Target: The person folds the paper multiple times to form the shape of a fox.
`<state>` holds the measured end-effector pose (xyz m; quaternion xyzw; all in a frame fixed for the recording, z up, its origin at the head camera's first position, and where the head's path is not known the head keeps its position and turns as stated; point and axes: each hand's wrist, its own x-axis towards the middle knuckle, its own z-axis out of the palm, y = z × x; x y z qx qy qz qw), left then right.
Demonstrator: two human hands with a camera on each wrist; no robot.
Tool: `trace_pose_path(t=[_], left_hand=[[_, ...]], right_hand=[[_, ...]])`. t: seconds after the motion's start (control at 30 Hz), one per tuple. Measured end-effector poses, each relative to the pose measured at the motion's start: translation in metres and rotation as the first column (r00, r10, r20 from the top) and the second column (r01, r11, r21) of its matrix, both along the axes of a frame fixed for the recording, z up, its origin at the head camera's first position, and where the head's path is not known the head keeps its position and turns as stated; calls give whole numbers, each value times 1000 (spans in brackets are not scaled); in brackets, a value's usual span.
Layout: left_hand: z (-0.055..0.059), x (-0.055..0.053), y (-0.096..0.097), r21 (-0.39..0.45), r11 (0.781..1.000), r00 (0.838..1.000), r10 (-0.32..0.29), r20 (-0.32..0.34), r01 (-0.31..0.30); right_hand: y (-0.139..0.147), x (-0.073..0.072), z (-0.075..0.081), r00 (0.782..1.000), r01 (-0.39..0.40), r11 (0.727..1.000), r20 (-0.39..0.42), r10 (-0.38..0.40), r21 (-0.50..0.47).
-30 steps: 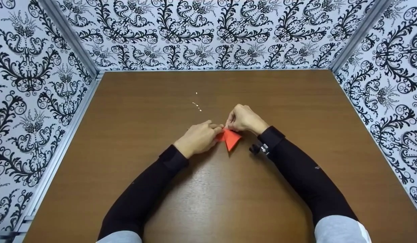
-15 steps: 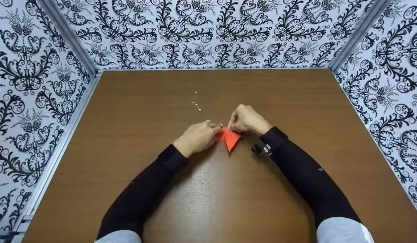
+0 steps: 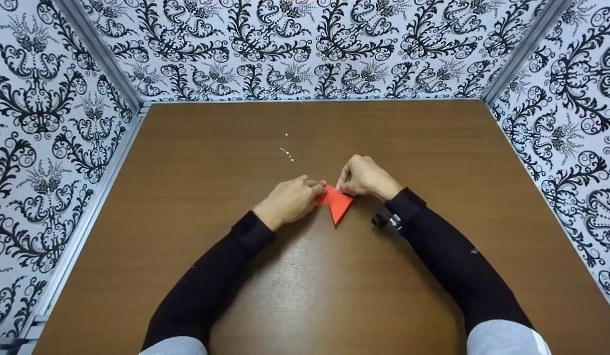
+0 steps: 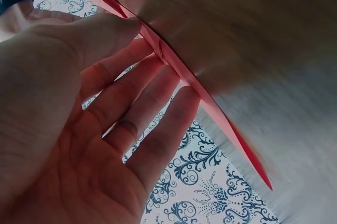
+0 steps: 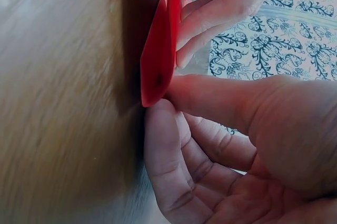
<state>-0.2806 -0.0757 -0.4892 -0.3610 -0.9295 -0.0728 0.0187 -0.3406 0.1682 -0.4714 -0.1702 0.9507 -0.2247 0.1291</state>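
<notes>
A folded piece of red-orange paper [image 3: 339, 204] lies on the brown table, with one pointed flap aimed toward the person. My left hand [image 3: 289, 199] covers its left part. In the left wrist view, the fingers [image 4: 158, 124] are fairly straight, and their tips and the thumb press on the paper [image 4: 224, 124]. My right hand [image 3: 365, 176] is at the paper's upper right edge. The right wrist view shows its thumb and forefinger [image 5: 163, 140] pinching a rounded end of the folded paper [image 5: 155, 74]. The folds under the left hand are hidden.
Several small white specks [image 3: 288, 154] show on the table [image 3: 211, 148] beyond the left hand. Patterned black-and-white walls [image 3: 285, 49] with grey metal edging close off the back and both sides. A small dark device [image 3: 383, 221] is on the right wrist.
My right hand has shifted slightly right and toward the person along the paper's upper edge. The left hand and the paper have stayed nearly in place.
</notes>
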Motion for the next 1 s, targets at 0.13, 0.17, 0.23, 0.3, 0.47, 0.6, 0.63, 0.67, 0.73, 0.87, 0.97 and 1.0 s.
trace_pose_path(t=[0.13, 0.17, 0.23, 0.3, 0.47, 0.6, 0.63, 0.67, 0.73, 0.87, 0.97, 1.0], left_hand=[[-1, 0, 0, -2, 1000, 1000, 3, 11, -3], [-1, 0, 0, -1, 1000, 1000, 2, 12, -2], [-1, 0, 0, 2, 1000, 1000, 2, 13, -2], [0, 0, 1, 6, 1000, 1000, 1, 17, -1], [2, 1, 0, 17, 1000, 1000, -6, 7, 5], [2, 1, -1, 30, 999, 1000, -17, -9, 17], [1, 1, -1, 30, 999, 1000, -18, -13, 18], [1, 1, -1, 31, 999, 1000, -18, -15, 19], [1, 0, -1, 27, 999, 1000, -17, -16, 18], [1, 0, -1, 22, 1000, 1000, -11, -5, 11], [0, 1, -1, 26, 1000, 1000, -9, 6, 9], [0, 1, -1, 31, 999, 1000, -8, 14, 8]], right_hand=[[3, 2, 0, 1000, -14, 1000, 3, 14, -12], [4, 3, 0, 1000, -17, 1000, 5, 17, -14], [5, 4, 0, 1000, -18, 1000, 7, 18, -16], [6, 5, 0, 1000, -14, 1000, 9, 14, -16], [9, 6, 1, 1000, -20, 999, 2, 20, -31], [11, 7, 2, 1000, -25, 999, 4, 26, -34], [11, 8, 2, 1000, -22, 999, 10, 22, -32], [12, 8, 2, 1000, -18, 999, 15, 19, -30], [13, 9, 3, 1000, -11, 1000, 24, 12, -28], [16, 11, 2, 999, -4, 999, 34, 6, -40], [19, 14, 1, 999, -4, 999, 39, 6, -48], [19, 16, 1, 999, -3, 999, 42, 5, -49]])
